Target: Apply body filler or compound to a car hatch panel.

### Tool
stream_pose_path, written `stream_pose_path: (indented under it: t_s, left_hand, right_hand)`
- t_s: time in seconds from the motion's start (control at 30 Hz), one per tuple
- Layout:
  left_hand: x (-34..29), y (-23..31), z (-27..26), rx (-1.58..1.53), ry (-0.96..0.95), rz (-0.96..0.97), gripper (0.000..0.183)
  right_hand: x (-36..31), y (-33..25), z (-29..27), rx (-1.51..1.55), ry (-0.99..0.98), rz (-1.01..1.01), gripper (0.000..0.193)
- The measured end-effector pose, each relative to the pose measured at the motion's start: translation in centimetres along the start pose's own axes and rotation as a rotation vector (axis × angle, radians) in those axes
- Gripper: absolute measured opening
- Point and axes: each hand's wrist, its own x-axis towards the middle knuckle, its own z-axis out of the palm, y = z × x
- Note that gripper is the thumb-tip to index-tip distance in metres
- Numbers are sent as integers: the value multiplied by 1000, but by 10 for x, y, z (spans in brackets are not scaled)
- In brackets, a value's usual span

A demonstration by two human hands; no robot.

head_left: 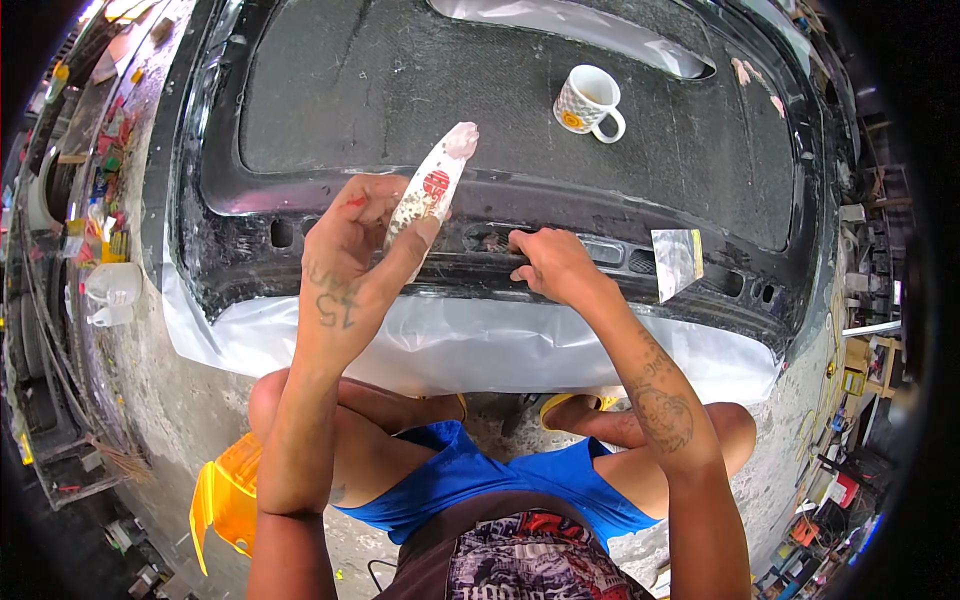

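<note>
My left hand (365,250) is raised above the near edge of a black car panel (350,110). Its fingers and thumb pinch a narrow, tapered white strip (428,190) with a red print, dark specks and a pale pink, paste-like blob at its upper tip. My right hand (560,263) is low over the panel's near rim, beside an oval opening. Its index finger and thumb are apart, with nothing visible between them. Whether the fingertips touch the rim I cannot tell. Right of that hand, a small pale sheet piece (677,263) with smudges rests on the rim.
A white patterned mug (587,100) stands on the panel's dark middle. Silvery sheeting (480,345) lies along the near edge, above my bent knees. A clear plastic jug (113,290) sits on the floor at left, a yellow-orange object (228,490) by my left leg. Clutter lines both sides.
</note>
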Motion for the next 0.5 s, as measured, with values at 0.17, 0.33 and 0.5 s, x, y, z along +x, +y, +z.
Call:
stream_pose_path:
  t_s: [0.17, 0.33, 0.5]
  left_hand:
    - [7, -4, -3, 60, 59, -20, 19]
    - [8, -3, -9, 75, 86, -14, 19]
    - [7, 1, -14, 116, 31, -37, 20]
  right_hand:
    - [-6, 10, 10, 22, 73, -56, 33]
    - [-6, -1, 1, 67, 168, -141, 30]
    - [-5, 2, 0, 37, 120, -125, 33]
